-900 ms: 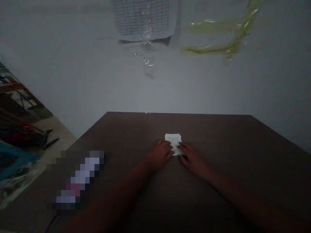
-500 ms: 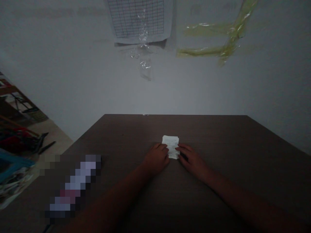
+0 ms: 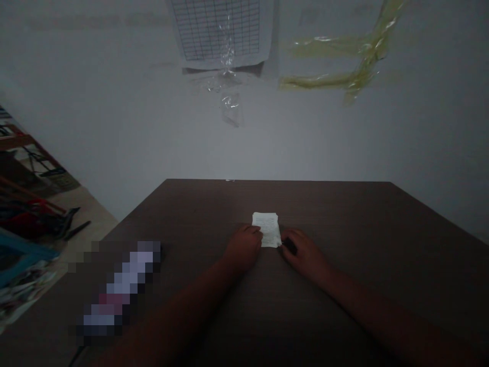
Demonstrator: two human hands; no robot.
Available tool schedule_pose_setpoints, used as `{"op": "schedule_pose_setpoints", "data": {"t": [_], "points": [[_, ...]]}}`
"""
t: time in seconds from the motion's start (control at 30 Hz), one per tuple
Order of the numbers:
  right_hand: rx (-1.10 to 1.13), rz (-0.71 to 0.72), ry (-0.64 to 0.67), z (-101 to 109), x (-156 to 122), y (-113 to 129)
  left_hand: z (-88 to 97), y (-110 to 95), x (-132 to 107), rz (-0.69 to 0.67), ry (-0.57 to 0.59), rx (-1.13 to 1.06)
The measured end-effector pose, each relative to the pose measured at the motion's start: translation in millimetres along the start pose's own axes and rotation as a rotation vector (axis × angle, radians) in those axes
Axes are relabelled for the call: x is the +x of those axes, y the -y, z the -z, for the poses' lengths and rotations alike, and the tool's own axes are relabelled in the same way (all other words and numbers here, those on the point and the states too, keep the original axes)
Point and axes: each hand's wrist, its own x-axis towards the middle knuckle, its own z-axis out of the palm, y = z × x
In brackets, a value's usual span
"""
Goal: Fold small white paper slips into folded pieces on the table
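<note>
A small white sheet of paper (image 3: pixel 269 230) with lines of fine print lies on the dark brown table (image 3: pixel 328 204). Its edges look slightly ragged, and I cannot tell whether it is folded. My left hand (image 3: pixel 244 247) holds its left side, with bent fingers over the edge and the thumb side low. At the lower right corner, my right hand (image 3: pixel 301 252) has thumb and fingertips brought together, pinching the paper's edge. A dark gap shows between that thumb and the curled index finger.
A blurred-out, long pale object (image 3: pixel 126 285) lies at the table's left, with a dark cord (image 3: pixel 76 354) at its near end. The wall (image 3: pixel 305 137) behind carries a taped grid sheet (image 3: pixel 221 30) and yellowed tape (image 3: pixel 359 76). Cluttered items (image 3: pixel 34 214) stand on the floor at left.
My right fingers have drawn off the paper's right side and closed at its lower right corner. The paper has turned slightly and its top has shifted left. My left hand stays on its left side.
</note>
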Motion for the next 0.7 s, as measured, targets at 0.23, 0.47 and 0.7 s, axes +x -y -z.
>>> {"op": "schedule_pose_setpoints", "data": {"t": [0.23,0.47,0.7], "points": [[-0.060,0.115,0.002,-3.9,-5.5,-5.4,-2.6,0.2,2.8,0.046,-0.042,-0.044],[-0.065,0.126,0.034,-2.5,-9.0,-5.4,-5.1,2.8,3.6,0.097,-0.077,-0.083],[-0.090,0.167,0.173,3.8,-5.4,8.6,-3.7,1.6,2.4,0.105,-0.089,-0.120]]}}
